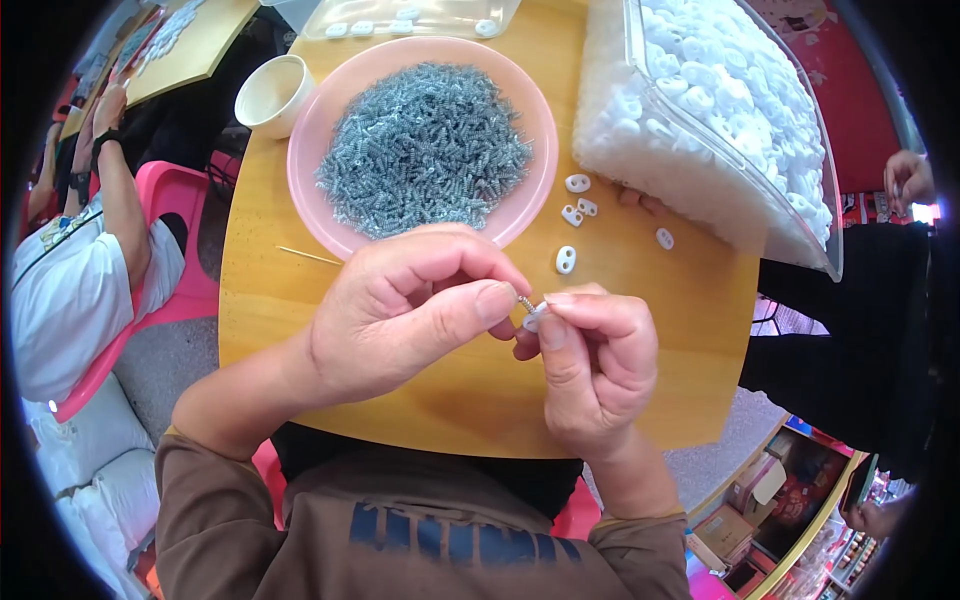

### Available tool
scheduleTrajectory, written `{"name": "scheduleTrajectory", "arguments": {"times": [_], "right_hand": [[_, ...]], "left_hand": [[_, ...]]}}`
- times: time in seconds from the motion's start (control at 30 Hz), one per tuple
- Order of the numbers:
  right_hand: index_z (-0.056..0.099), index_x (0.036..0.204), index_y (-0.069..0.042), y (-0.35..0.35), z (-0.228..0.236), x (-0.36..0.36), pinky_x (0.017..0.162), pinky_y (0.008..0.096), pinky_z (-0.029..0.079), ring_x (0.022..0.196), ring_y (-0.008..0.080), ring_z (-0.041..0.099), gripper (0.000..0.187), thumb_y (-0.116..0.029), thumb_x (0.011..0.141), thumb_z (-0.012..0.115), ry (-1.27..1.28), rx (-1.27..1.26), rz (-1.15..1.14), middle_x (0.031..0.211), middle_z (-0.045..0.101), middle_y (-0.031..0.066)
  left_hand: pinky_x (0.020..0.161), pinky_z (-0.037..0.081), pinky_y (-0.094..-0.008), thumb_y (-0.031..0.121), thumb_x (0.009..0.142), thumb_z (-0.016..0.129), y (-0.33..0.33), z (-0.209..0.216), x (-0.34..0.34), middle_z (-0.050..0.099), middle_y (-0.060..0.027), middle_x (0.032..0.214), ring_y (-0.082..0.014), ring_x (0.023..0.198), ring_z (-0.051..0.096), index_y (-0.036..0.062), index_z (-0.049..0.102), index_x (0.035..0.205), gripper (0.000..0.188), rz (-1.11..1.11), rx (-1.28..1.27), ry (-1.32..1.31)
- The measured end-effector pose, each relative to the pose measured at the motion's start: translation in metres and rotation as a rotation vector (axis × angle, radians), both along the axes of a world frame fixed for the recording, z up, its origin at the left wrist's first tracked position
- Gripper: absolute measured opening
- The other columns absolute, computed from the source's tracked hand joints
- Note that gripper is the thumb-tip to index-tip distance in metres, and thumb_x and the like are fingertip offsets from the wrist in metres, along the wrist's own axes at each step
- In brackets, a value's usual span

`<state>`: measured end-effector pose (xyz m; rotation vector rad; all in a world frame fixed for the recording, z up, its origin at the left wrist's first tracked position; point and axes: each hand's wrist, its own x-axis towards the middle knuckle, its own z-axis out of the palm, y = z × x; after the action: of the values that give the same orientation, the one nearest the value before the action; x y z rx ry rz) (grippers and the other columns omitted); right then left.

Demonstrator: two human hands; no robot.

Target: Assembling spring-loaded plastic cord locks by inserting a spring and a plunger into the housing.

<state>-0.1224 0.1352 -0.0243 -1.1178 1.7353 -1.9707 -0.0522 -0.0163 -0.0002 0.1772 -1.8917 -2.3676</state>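
Over the near part of the table, my left hand (425, 305) pinches a small metal spring (526, 305) between thumb and forefinger. My right hand (598, 360) grips a small white plastic piece (533, 318), its thumb and forefinger closed on the edge. The spring's lower end meets the white piece; whether it sits in a hole is too small to tell. Just beyond my fingers stands a pink basin (304, 190) heaped with metal springs (425, 150). Several loose white two-hole pieces, one of them close by (566, 260), lie on the table to its right.
A clear plastic bin (700, 150) full of white pieces fills the far right. A cream cup (274, 96) and a clear tray (345, 18) stand at the back. A thin stick (308, 256) lies left. People are on both sides, one near a pink chair (185, 200).
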Motion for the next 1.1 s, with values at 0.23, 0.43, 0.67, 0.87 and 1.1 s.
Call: {"name": "scheduleTrajectory", "arguments": {"times": [0.23, 0.43, 0.67, 0.87, 1.1], "right_hand": [[0.042, 0.097, -0.001, 0.0, -0.001, 0.002, 0.055, 0.0209, 0.045, 0.063, 0.0109, 0.051, 0.015, 0.004, 0.084, 0.046, 0.05, 0.018, 0.015, 0.081, 0.051, 0.0101], [0.042, 0.096, -0.001, -0.001, -0.002, 0.003, 0.054, 0.0211, 0.045, 0.062, 0.0108, 0.052, 0.014, 0.004, 0.084, 0.046, 0.056, 0.027, 0.019, 0.08, 0.052, 0.0102], [0.046, 0.093, -0.001, -0.002, 0.007, 0.003, 0.054, 0.0211, 0.047, 0.064, 0.0103, 0.054, 0.01, 0.001, 0.084, 0.048, -0.434, -0.041, 0.064, 0.082, 0.052, 0.0076], [0.048, 0.092, -0.002, 0.002, 0.009, -0.001, 0.054, 0.02, 0.046, 0.064, 0.0093, 0.054, 0.008, 0.0, 0.084, 0.049, -0.346, 0.001, 0.085, 0.08, 0.053, 0.0058], [0.049, 0.092, -0.002, 0.0, 0.008, -0.001, 0.054, 0.0196, 0.046, 0.065, 0.0077, 0.053, 0.009, 0.0, 0.084, 0.049, -0.409, 0.009, 0.075, 0.08, 0.053, 0.0047]], "left_hand": [[0.065, 0.043, -0.0241, 0.009, 0.084, 0.05, -0.004, -0.005, 0.002, 0.05, -0.0079, 0.086, -0.0114, 0.071, 0.052, -0.0015, 0.052, 0.084, 0.011, -0.051, 0.012, -0.006], [0.057, 0.04, -0.0177, 0.006, 0.082, 0.055, -0.003, -0.008, 0.002, 0.049, -0.0018, 0.079, -0.0046, 0.067, 0.049, -0.0002, 0.052, 0.079, 0.007, -0.025, -0.044, 0.036], [0.057, 0.041, -0.0233, 0.003, 0.077, 0.058, 0.0, -0.011, -0.002, 0.052, -0.005, 0.074, -0.0127, 0.064, 0.051, 0.0011, 0.052, 0.076, 0.007, 0.043, -0.359, 0.162], [0.058, 0.042, -0.0273, 0.002, 0.074, 0.06, -0.003, -0.008, -0.005, 0.053, -0.0056, 0.072, -0.0182, 0.064, 0.051, 0.0021, 0.052, 0.076, 0.009, 0.044, -0.575, 0.276], [0.056, 0.04, -0.0209, 0.005, 0.08, 0.056, -0.004, -0.011, -0.002, 0.051, -0.0039, 0.077, -0.0091, 0.065, 0.049, 0.0005, 0.052, 0.08, 0.006, -0.001, -0.226, 0.082]]}}
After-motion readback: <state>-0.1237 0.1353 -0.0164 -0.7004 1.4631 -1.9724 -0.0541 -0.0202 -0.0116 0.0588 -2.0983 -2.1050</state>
